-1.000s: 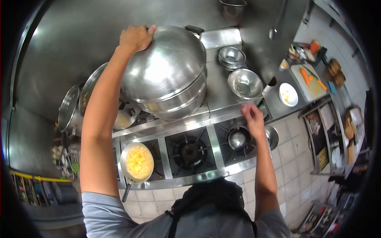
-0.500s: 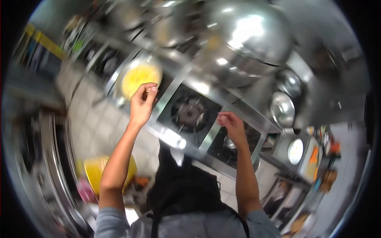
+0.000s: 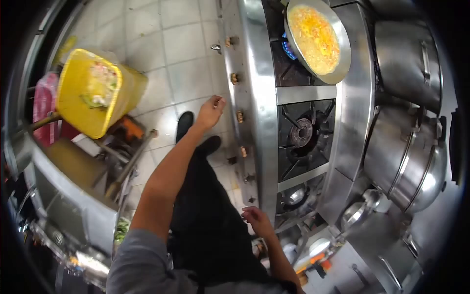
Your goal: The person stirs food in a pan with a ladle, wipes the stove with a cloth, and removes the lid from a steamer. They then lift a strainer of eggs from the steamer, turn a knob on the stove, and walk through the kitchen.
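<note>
My left hand hangs above the tiled floor, left of the stove's front, with its fingers curled in and nothing visible in them. Lower down, my right hand is beside the stove's near front corner, its fingers loosely bent and apart, holding nothing. A wide metal wok sits tilted over a burner at the far end, out of reach of both hands. In it is a bubbling yellow-orange mixture. Blue flame shows under its left edge.
A bare burner lies on the stove, whose front carries several knobs. Large steel pots stand along the right. At left is a yellow bin with food scraps, near a steel counter.
My view has turned, bringing the wok to the upper right and the yellow bin to the upper left. My left hand is lowered from near the wok to beside the stove.
</note>
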Motion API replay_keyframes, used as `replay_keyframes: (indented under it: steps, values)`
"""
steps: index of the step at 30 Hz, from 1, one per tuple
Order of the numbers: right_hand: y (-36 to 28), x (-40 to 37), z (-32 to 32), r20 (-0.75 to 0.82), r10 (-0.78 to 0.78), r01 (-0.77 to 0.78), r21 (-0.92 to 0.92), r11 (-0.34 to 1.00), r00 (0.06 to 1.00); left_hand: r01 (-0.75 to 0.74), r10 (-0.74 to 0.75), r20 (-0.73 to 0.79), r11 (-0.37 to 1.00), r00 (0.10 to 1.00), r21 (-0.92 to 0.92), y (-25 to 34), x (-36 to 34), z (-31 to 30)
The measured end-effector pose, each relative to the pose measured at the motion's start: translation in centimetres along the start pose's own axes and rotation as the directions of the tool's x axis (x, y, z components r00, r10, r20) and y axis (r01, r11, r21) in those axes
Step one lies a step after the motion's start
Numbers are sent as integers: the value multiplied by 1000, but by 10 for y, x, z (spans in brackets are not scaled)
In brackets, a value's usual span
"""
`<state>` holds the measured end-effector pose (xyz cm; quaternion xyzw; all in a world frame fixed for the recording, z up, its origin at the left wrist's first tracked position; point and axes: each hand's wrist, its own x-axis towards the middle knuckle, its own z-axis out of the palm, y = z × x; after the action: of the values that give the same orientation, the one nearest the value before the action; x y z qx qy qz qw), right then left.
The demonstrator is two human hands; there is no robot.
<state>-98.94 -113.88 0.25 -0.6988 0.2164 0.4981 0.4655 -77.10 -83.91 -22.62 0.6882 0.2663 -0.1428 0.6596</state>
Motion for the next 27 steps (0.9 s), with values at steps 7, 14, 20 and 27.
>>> replay_keyframes:
  steps: [7, 14, 20, 27]
  values:
    - [-7, 14, 0, -248, 208, -241, -109, 964, 946, 181, -118, 194, 921, 974, -345, -15, 35, 44]
    - [18, 22, 29, -164, 290, -306, -81, 948, 943, 274, -175, 280, 888, 944, -369, -47, 4, 56]
    - [8, 38, 39, -131, 239, -255, -129, 958, 962, 265, -186, 244, 900, 952, -346, -56, 15, 38]
    - [-7, 45, 33, -164, 301, -290, 87, 953, 940, 207, -118, 253, 910, 960, -360, -17, 57, 7]
